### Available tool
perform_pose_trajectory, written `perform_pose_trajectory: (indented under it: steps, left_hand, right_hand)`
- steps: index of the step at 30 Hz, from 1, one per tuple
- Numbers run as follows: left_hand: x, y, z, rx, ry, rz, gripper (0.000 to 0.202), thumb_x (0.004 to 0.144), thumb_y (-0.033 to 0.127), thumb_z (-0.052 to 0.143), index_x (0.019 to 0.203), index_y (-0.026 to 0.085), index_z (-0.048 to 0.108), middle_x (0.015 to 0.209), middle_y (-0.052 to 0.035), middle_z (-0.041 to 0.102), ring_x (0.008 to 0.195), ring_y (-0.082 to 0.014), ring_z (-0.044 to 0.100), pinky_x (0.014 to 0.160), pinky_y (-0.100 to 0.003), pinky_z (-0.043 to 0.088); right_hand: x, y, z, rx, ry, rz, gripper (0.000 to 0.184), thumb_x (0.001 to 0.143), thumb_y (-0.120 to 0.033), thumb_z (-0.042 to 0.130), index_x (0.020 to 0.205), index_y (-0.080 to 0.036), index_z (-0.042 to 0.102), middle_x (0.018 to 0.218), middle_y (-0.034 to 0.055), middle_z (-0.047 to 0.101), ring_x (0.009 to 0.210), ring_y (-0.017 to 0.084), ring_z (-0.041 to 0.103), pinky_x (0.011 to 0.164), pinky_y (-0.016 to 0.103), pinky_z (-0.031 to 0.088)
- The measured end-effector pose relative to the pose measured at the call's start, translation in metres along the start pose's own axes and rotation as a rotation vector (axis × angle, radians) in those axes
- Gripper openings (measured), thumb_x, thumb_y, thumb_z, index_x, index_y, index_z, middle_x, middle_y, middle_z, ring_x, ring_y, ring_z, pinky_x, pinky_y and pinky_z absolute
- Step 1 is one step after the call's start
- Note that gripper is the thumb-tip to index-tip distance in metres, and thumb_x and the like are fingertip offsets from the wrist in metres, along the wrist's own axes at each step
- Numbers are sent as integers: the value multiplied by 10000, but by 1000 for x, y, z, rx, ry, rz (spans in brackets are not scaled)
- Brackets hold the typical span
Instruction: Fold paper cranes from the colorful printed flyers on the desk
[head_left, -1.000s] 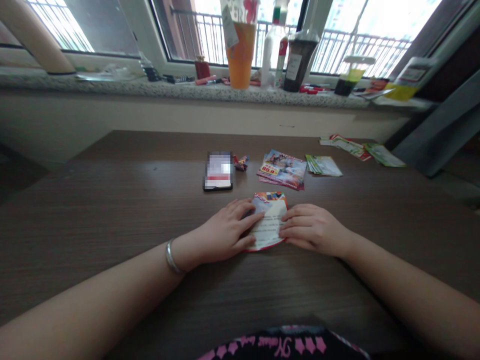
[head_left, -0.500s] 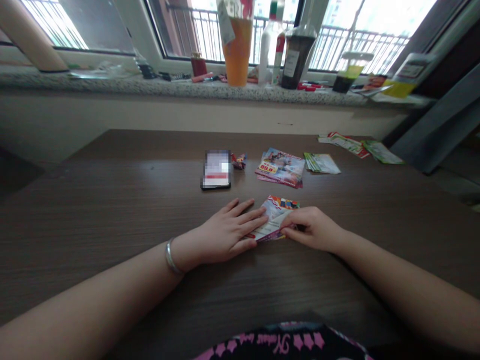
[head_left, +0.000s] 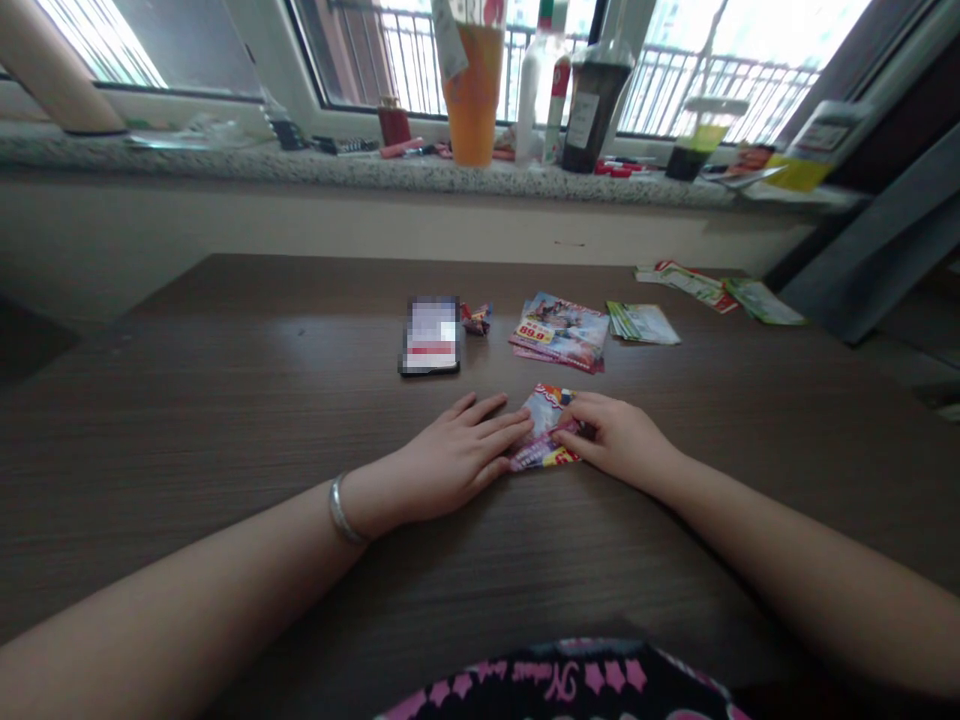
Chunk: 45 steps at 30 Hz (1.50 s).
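Note:
A small colourful paper flyer lies on the table, its lower part showing a purple and yellow print laid over the pale blue upper part. Flat across its left edge rests my left hand, fingers spread. My right hand is closed at the flyer's right side, thumb and curled fingers on the paper; the fingers hide its upper right corner. Just beyond the hands sits a stack of printed flyers.
On the brown table a phone lies beside a small wrapped sweet. Green and white papers and more packets are at the back right. Bottles and a large orange drink cup line the windowsill.
The flyer's lower part now shows its purple and yellow print where white paper showed before. My right hand has shifted slightly up and left; my left hand stays pressed on the left edge.

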<state>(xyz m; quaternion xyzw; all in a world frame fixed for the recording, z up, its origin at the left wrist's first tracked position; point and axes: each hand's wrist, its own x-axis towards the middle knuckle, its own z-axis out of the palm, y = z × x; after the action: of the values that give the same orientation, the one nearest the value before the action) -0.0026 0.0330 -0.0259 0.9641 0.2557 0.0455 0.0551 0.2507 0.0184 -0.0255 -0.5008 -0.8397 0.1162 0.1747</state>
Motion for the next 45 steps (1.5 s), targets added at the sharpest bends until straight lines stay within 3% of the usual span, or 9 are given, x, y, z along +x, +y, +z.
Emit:
perform_pose_trajectory:
  steps: [10, 14, 18, 27, 34, 45]
  left_hand:
    - [1, -2, 1, -67, 111, 79, 351, 988, 257, 380, 1312, 270, 512, 1411, -35, 496, 1346, -255, 383, 1082, -523, 319]
    - [1, -4, 1, -87, 146, 149, 306, 966, 197, 416, 1215, 239, 590, 1354, -20, 555, 1288, -239, 460, 1060, -473, 390]
    - [1, -5, 0, -85, 157, 185, 328, 961, 156, 407, 1233, 211, 583, 1326, -36, 579, 1237, -212, 510, 1027, -414, 448]
    - [-1, -1, -2, -44, 172, 187, 365, 944, 172, 434, 1288, 182, 556, 1300, -54, 600, 1221, -222, 521, 1026, -414, 462]
    - [-1, -1, -3, -28, 230, 221, 312, 932, 176, 459, 1192, 170, 630, 1163, -65, 680, 1108, -214, 602, 927, -386, 529]
    - [-1, -2, -6, -59, 239, 250, 302, 917, 180, 493, 1183, 191, 636, 1178, -51, 673, 1110, -223, 595, 924, -399, 527]
  right_hand:
    - [3, 10, 0, -34, 42, 6, 112, 832, -333, 622, 815, -228, 653, 829, 9, 664, 717, 154, 600, 608, 248, 415]
    - [2, 15, -1, -38, 58, 27, 120, 829, -341, 623, 806, -227, 650, 819, 12, 678, 716, 162, 605, 608, 255, 423]
    - [3, 19, -2, -56, 53, 57, 137, 828, -343, 619, 774, -217, 629, 794, 12, 673, 709, 165, 599, 595, 255, 407]
    - [6, 26, -4, -56, -8, 71, 155, 840, -346, 595, 787, -203, 620, 804, 29, 672, 732, 183, 597, 641, 281, 416]
    - [7, 29, -6, -47, -41, 114, 189, 844, -369, 589, 774, -196, 621, 760, 25, 650, 685, 167, 565, 611, 265, 382]
    - [8, 29, -6, -15, -61, 147, 173, 825, -353, 614, 747, -201, 594, 764, 22, 645, 682, 165, 550, 606, 262, 363]
